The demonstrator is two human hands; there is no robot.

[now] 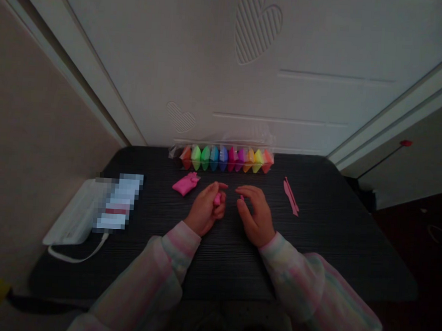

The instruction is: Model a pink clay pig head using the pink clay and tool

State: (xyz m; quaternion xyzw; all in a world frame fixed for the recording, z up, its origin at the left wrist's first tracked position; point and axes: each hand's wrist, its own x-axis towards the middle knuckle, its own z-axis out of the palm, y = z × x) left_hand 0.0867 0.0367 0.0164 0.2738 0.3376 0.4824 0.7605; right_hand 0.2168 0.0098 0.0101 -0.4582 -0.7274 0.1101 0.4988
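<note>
Black tabletop below, the left hand clasps pink clay; the right hand pinches what appears a smaller piece, which loose fingertips could drop.

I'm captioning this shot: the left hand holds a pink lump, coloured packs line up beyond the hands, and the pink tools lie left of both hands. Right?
Not quite: in the head view, the pink tools lie right of the right hand. The left hand does hold a pink lump, and coloured packs line up beyond.
</note>
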